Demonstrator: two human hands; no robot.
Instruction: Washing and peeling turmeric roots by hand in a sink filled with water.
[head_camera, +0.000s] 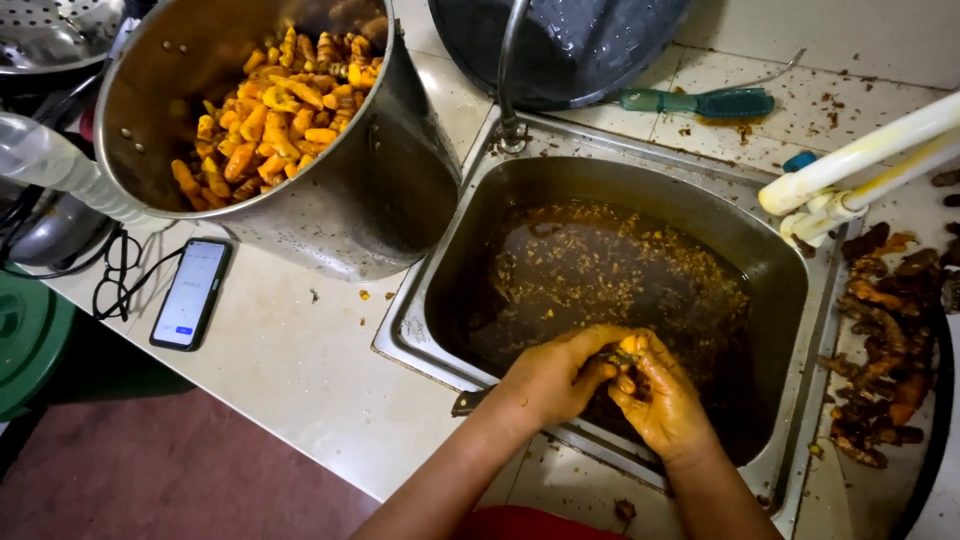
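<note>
At the sink's (800, 330) near edge, our left hand (548, 380) grips a knife (470, 401) while our right hand (660, 400) clasps an orange turmeric piece (628, 346) over brown water. Unpeeled roots (885, 350) lie on the worktop's right edge; the steel pot (370, 190) of peeled pieces sits far left.

**Lighting and picture quality, head view**

We note even, moderately bright light from above. Soft glare lies on the pot (330, 200) wall and the sink (440, 290) rim. The sink water reads dark; the floor at lower left is dim. Straight edges bow toward the frame borders. Focus is fair; the hose (60, 165) looks blurred.
</note>
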